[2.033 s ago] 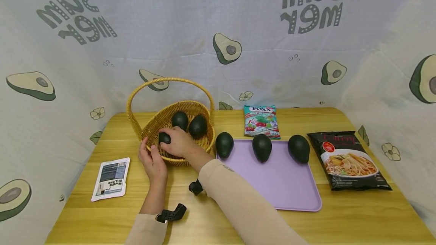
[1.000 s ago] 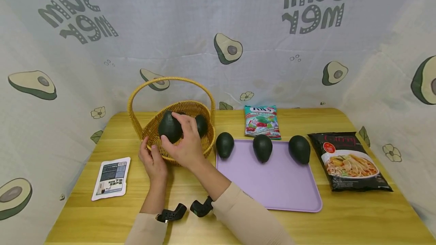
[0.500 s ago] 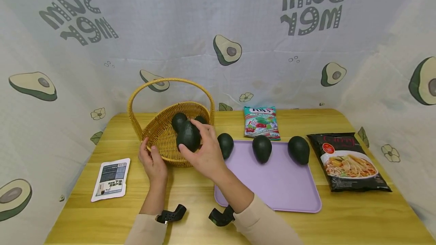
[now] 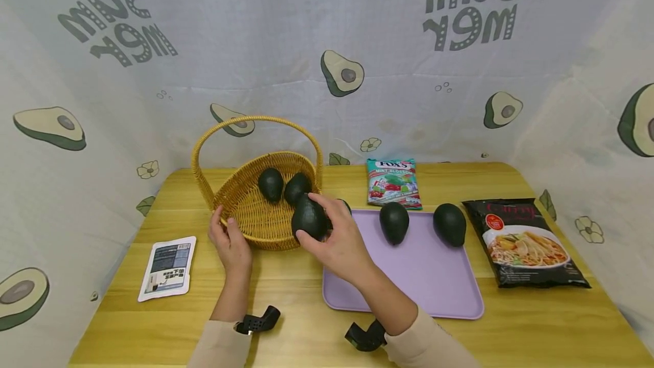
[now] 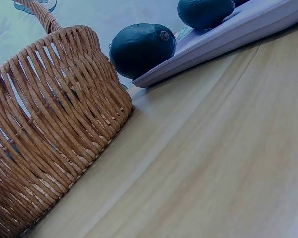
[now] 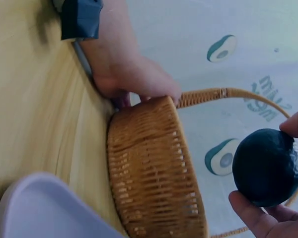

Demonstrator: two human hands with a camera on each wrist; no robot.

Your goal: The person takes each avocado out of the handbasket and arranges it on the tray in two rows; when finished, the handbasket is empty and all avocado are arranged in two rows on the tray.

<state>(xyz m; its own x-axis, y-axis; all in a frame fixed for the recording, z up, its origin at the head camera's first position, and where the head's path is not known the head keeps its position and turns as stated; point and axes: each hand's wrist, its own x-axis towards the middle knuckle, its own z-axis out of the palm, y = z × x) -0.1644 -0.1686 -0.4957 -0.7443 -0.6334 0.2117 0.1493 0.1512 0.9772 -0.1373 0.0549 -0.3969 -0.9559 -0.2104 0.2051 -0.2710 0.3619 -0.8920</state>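
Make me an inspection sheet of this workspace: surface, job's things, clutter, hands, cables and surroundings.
Surface: wood-grain table, no spill visible.
Job's things: yellow wicker basket with two avocados inside; lilac tray with three avocados along its far edge, one mostly hidden in the head view.
Clutter: candy bag behind the tray, black noodle packet to its right, white packet left of the basket.
Hands: left hand holds the basket's rim; right hand pinches another avocado.
Cables: nothing seen.
Surroundings: pale cloth printed with avocados, flowers and lettering.
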